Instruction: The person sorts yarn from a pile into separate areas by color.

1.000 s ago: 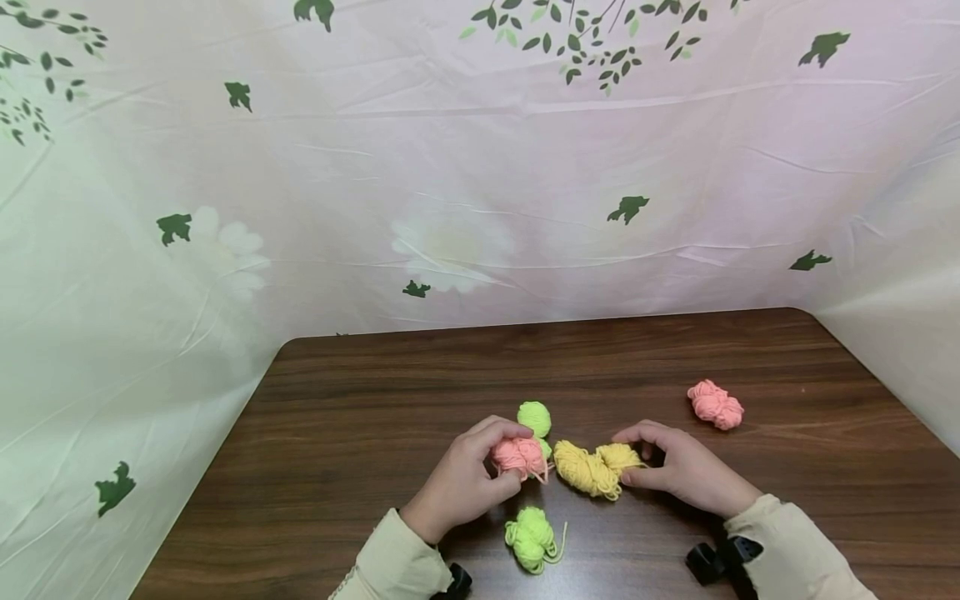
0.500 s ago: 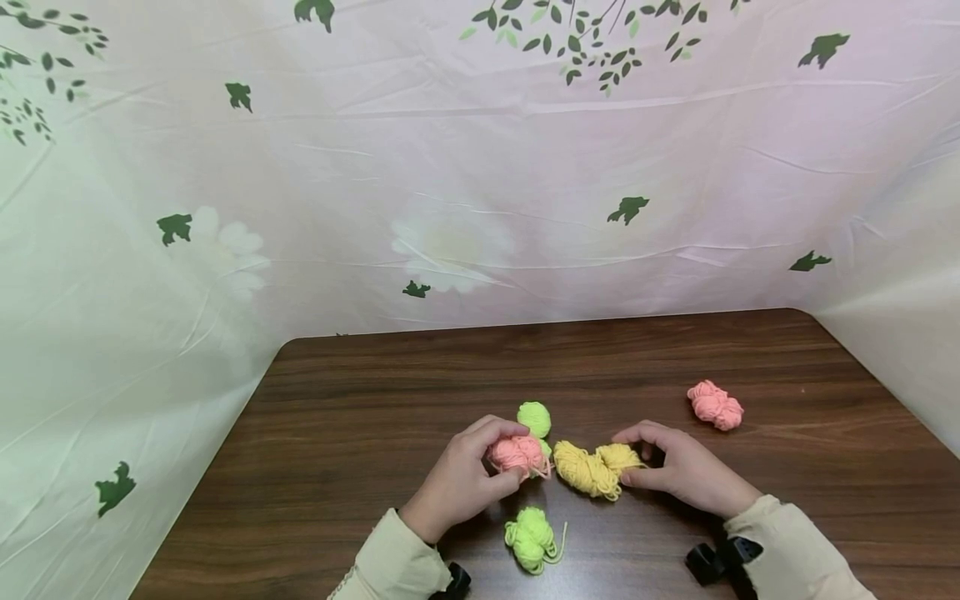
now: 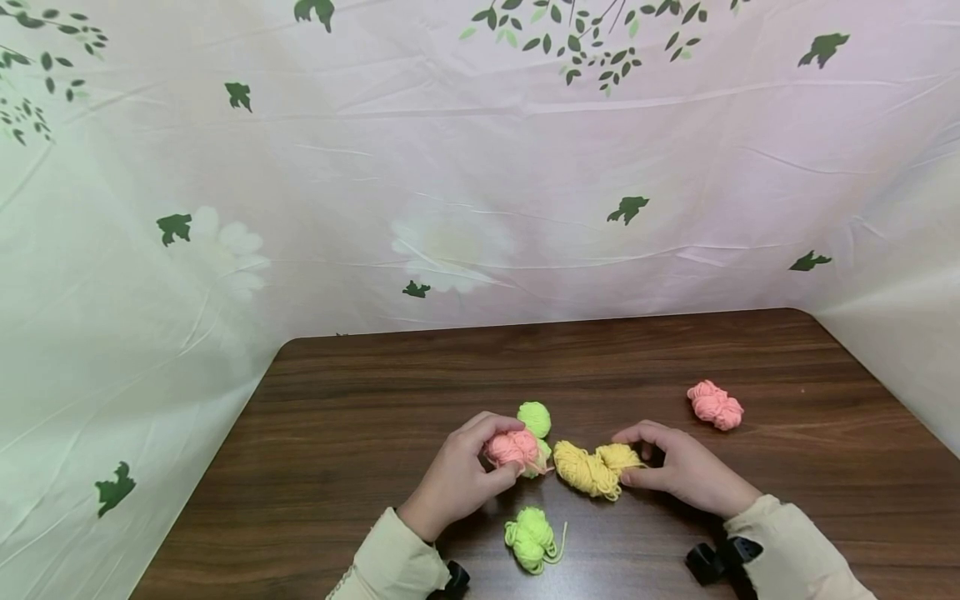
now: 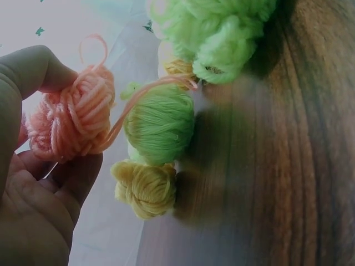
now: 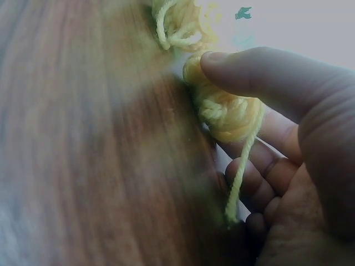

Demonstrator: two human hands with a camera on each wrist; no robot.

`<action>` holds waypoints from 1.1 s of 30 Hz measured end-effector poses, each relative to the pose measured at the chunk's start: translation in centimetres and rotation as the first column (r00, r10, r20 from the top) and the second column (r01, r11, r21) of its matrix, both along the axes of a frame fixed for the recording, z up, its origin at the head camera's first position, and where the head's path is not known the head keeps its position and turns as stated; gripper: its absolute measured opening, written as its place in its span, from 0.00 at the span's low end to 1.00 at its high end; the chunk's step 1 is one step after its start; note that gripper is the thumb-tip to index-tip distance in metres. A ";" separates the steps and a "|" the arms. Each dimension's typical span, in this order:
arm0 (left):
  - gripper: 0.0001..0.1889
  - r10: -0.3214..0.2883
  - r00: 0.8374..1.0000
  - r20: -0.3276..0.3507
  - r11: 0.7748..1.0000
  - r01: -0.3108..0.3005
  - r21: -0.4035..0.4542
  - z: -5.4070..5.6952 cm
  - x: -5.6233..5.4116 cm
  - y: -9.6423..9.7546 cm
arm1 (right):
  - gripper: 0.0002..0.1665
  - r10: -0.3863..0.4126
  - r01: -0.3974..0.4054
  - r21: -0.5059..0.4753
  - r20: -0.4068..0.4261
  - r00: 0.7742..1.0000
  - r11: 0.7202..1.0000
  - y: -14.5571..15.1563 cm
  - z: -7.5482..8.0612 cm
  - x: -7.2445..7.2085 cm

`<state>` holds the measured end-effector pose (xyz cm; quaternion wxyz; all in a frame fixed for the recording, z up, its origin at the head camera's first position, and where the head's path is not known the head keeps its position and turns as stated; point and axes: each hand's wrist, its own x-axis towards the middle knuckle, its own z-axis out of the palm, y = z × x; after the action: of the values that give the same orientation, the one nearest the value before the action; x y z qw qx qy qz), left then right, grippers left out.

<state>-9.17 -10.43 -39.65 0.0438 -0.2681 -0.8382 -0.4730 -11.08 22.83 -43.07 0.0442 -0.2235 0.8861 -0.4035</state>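
Observation:
My left hand (image 3: pixel 465 475) pinches a pink ball of yarn (image 3: pixel 512 448) between thumb and fingers. In the left wrist view this yarn is off the table, with a loose strand trailing from it. Just beyond it in the head view are two green yarn balls (image 3: pixel 534 419), the nearer partly covered. Thumb and fingers of my right hand (image 3: pixel 686 471) grip the right end of the yellow yarn (image 3: pixel 588 471), which lies in two lobes on the table. A short tail hangs there in the right wrist view. Nearer me sits a loose green yarn bundle (image 3: pixel 532 540).
Another pink yarn bundle (image 3: pixel 716 405) lies at the back right of the dark wooden table (image 3: pixel 360 400). A small yellow yarn ball (image 4: pixel 147 188) shows in the left wrist view but is hidden in the head view. Patterned cloth (image 3: pixel 480 167) hangs behind.
My left hand has shifted slightly left and away from me with the pink yarn, uncovering more of the green ball behind. The right hand and yellow yarn have stayed put.

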 end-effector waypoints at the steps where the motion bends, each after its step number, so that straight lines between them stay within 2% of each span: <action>1: 0.24 0.001 1.000 0.000 1.000 -0.001 0.001 0.0 0.0 0.0 | 0.24 0.001 -0.001 0.000 0.000 1.000 1.000 0.0 0.0 0.0; 33: 0.22 0.020 0.999 -0.025 0.999 -0.020 0.026 -0.3 -0.4 -0.4 | 0.24 0.000 0.000 0.009 -0.013 1.000 1.000 0.0 0.1 0.0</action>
<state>-9.60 -10.78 -40.00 0.0624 -0.2650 -0.8340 -0.4799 -11.06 22.80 -43.02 0.0395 -0.2257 0.8883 -0.3980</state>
